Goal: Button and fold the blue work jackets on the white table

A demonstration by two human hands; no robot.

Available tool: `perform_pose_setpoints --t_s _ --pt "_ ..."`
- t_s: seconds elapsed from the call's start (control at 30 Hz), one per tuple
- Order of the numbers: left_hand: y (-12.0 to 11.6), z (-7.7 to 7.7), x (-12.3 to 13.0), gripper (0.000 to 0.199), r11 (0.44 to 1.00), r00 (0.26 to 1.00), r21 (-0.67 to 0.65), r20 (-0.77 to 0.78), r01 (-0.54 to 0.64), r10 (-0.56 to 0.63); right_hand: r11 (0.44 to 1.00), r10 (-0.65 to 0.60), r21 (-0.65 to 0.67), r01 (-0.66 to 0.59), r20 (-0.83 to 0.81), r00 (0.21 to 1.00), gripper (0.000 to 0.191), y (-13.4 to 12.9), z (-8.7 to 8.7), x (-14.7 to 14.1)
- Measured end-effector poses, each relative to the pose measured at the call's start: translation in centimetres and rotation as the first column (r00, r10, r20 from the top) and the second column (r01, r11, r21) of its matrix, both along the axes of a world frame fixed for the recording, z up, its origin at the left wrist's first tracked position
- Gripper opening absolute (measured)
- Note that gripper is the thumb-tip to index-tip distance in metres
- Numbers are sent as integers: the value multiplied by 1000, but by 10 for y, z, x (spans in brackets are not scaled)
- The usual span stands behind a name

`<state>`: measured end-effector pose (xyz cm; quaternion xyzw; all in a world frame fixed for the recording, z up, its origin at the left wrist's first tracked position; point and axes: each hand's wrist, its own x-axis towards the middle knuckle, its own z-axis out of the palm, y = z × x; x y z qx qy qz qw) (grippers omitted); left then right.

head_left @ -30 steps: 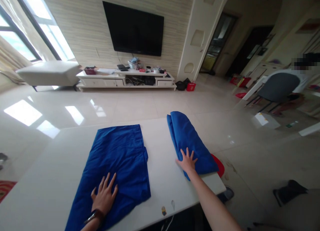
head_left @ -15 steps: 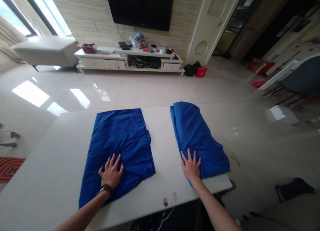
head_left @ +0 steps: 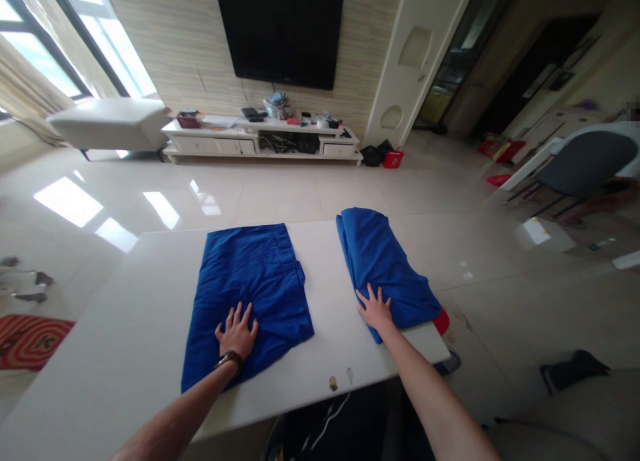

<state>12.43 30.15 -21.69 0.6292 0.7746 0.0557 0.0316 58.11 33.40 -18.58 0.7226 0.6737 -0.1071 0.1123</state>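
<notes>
We have two pieces laid out on the white, smooth-topped counter (head_left: 125, 328): a flat blue fabric piece with a banded edge (head_left: 250, 268), left of the frame's centre, and a thicker blue folded fabric bundle (head_left: 383, 241), right of centre. Our left hand (head_left: 237, 334) rests palm down on the flat piece, fingers fanned wide, with a dark wristwatch (head_left: 229, 362) on its wrist. Our right hand (head_left: 376, 311) lies spread on the lower left part of the bundle; neither hand appears to pinch any cloth.

As far as we can judge, the flat piece is largely spread out, though creases run across its middle and its lower edge slants. The bundle is doubled over, with layers showing along its left side; it looks less flattened, with wrinkles and an uneven right edge left in it. The two pieces lie apart.

The flat piece's long axis seems to run from the top of the frame toward the bottom, its banded edge facing right. The bundle's long axis slants from upper left to lower right, its rounded end pointing up the frame.
</notes>
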Motion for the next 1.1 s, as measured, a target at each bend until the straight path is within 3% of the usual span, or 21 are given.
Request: perform_pose_setpoints --t_s 0.1,0.27,0.43,0.73,0.93,1.1 --pt "-4 1 1 56 1000 1000 -16 10 10 -10 1000 -1 11 1 -7 1000 61 -17 0 -3" --pt "-16 1 5 56 999 1000 -23 14 22 -22 996 16 83 -14 -14 1000 63 -55 -18 2" --pt "-18 1 8 56 1000 1000 -22 10 10 -10 998 33 60 -31 -37 999 61 -60 -23 11" --pt "-17 0 14 57 998 1000 -62 -25 -9 8 996 75 57 -68 -112 991 58 -43 -22 15" --pt "-17 -4 28 57 998 998 -41 -58 -41 39 992 120 62 -112 -140 983 57 3 -19 22" --pt "-15 -1 29 57 998 998 -46 -39 -43 42 992 104 87 -93 -130 986 58 36 -18 12"
